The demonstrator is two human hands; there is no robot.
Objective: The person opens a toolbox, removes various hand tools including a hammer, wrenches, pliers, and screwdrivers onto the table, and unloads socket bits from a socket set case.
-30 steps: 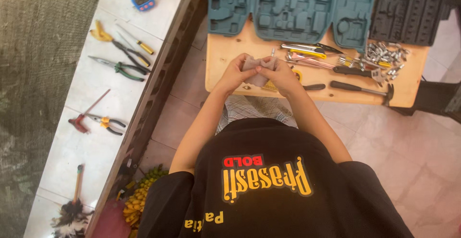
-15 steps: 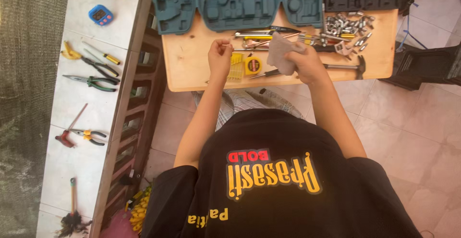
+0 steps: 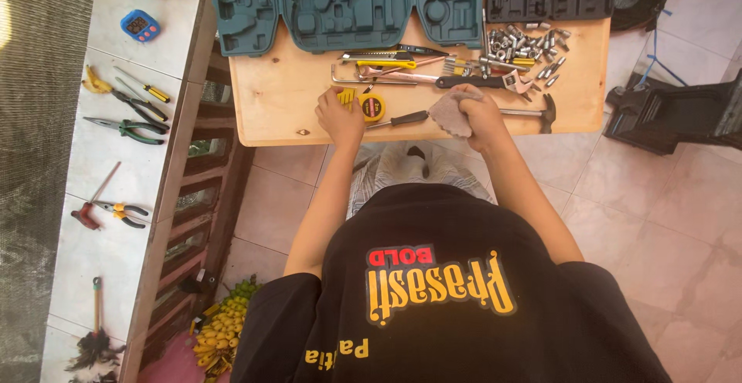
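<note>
Left hand [image 3: 340, 117]: lay knuckles-up at the near edge of the worktop [image 3: 270, 97], left of centre in the frame; fingers curled toward the small yellow bit holder [image 3: 348, 98]; hard to tell whether anything was pinched.
Right hand [image 3: 481, 114]: closed around a crumpled grey-brown cloth [image 3: 450, 112], right of centre.
Screwdriver [image 3: 398, 119]: lay between the two hands, black handle toward the cloth, thin shaft pointing left toward the tape measure [image 3: 372, 107]; long axis almost level across the frame.
Nearer hand: right, the cloth just beside the handle; left hand near the shaft tip.
Hammer [image 3: 533, 112]: just right of the right hand, head farthest right.
Beyond: loose sockets [image 3: 525, 47] and open teal case [image 3: 348, 4] along the top of the frame.
</note>
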